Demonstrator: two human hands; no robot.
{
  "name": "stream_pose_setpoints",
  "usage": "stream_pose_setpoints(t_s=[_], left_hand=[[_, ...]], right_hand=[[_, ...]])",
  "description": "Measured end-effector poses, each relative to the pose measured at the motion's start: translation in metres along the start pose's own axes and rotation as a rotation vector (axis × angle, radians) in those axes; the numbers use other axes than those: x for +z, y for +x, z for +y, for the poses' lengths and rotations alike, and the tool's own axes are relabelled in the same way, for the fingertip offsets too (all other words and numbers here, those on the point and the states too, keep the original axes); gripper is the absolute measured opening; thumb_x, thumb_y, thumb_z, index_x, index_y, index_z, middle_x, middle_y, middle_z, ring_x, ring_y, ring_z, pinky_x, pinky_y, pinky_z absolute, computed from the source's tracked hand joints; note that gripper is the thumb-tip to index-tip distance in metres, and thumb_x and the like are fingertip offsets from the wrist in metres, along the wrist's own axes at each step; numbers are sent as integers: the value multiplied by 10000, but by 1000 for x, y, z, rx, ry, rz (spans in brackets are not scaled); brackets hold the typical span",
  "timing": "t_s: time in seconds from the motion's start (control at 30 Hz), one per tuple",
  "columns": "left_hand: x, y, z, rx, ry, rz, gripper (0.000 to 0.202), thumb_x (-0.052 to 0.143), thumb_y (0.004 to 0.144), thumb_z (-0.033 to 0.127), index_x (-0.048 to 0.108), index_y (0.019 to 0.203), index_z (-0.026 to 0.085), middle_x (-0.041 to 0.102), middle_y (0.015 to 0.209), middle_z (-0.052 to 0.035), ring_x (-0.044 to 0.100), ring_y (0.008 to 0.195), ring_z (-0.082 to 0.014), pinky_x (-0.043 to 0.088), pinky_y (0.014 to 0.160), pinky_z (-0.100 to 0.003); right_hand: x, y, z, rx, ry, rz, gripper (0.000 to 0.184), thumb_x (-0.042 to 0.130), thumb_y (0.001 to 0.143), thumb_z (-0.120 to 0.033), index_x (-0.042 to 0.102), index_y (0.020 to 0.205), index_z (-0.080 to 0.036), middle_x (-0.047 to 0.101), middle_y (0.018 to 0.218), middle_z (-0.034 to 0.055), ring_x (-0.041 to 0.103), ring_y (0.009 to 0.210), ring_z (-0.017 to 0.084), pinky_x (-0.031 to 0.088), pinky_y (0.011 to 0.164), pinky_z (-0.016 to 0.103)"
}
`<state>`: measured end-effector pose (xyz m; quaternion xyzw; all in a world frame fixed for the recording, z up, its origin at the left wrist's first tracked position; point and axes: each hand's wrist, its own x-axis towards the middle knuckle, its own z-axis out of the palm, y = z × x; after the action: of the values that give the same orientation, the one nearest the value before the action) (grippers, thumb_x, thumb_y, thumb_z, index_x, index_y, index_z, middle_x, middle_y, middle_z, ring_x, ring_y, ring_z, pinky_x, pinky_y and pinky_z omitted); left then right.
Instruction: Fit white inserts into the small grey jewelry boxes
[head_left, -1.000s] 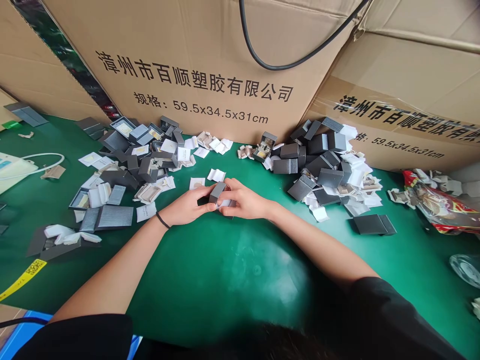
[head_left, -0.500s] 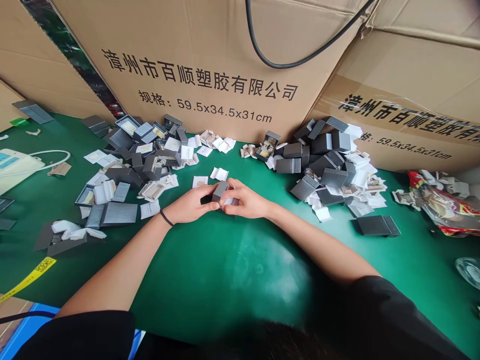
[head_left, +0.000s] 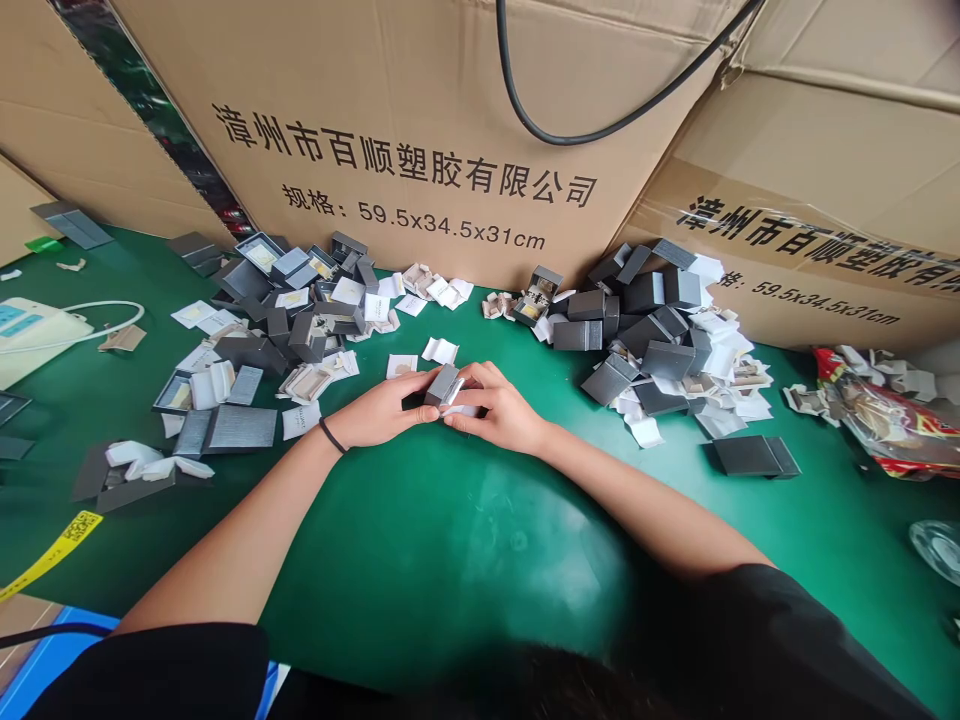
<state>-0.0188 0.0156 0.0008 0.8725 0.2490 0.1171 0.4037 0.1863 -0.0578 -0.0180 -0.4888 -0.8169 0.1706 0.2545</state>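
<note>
Both my hands meet at the middle of the green table around one small grey box. My left hand pinches its left side, with a black band on that wrist. My right hand curls round its right side, fingers over a white insert that shows between them. Loose white cards lie just beyond the box.
A heap of grey boxes and white inserts lies to the left, another heap to the right. Big cardboard cartons wall off the back. A flat grey box and a red wrapper sit on the right.
My hands stay together on the grey box. The right fingers have shifted over it, and more of the white insert shows now.
</note>
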Motion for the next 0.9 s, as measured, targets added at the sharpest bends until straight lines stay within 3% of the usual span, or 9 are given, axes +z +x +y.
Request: stream_pose_setpoints(t_s=[0.27, 0.37, 0.47, 0.63, 0.8, 0.9], left_hand=[[2, -1, 5, -2, 22, 2, 661, 471, 845, 466, 312, 1396, 138, 390, 1353, -80, 385, 1230, -212, 341, 995, -272], [6, -1, 7, 6, 11, 6, 647, 456, 856, 453, 312, 1394, 124, 403, 1342, -85, 417, 1201, -211, 348, 992, -280], [10, -2, 11, 40, 27, 40, 651, 463, 851, 464, 317, 1387, 123, 368, 1365, -94, 377, 1235, -219, 313, 1024, -287], [16, -2, 17, 23, 91, 185, 625, 432, 873, 462, 258, 1384, 147, 299, 1398, -96, 317, 1270, -206, 313, 1015, -268], [11, -1, 8, -22, 59, 150, 659, 475, 825, 538, 318, 1301, 111, 424, 1273, -146, 470, 1108, -234, 413, 890, -297], [10, -1, 3, 5, 4, 130, 647, 413, 869, 511, 266, 1354, 109, 370, 1339, -130, 386, 1215, -212, 331, 1001, -287]], right_hand=[[9, 6, -8, 182, 210, 111, 545, 345, 826, -599, 667, 927, -172, 416, 948, 40, 289, 863, -126, 254, 776, -18], [13, 9, -10, 264, 264, 130, 599, 362, 802, -622, 667, 897, -116, 418, 912, 42, 278, 776, -139, 230, 661, -20], [15, 9, -9, 282, 262, 149, 618, 344, 809, -625, 661, 918, -106, 417, 906, 44, 273, 760, -141, 229, 654, -20], [9, 6, -7, 136, 128, 80, 586, 251, 872, -583, 653, 949, -164, 399, 990, 48, 277, 894, -105, 259, 819, 12], [-4, 1, -8, -77, -125, 5, 566, 178, 910, -507, 622, 1031, -178, 346, 1120, 54, 212, 1048, -14, 226, 965, 126], [-7, 1, -10, -153, -226, -54, 581, 144, 913, -508, 584, 1057, -157, 354, 1114, 49, 204, 1060, 0, 208, 982, 159]])
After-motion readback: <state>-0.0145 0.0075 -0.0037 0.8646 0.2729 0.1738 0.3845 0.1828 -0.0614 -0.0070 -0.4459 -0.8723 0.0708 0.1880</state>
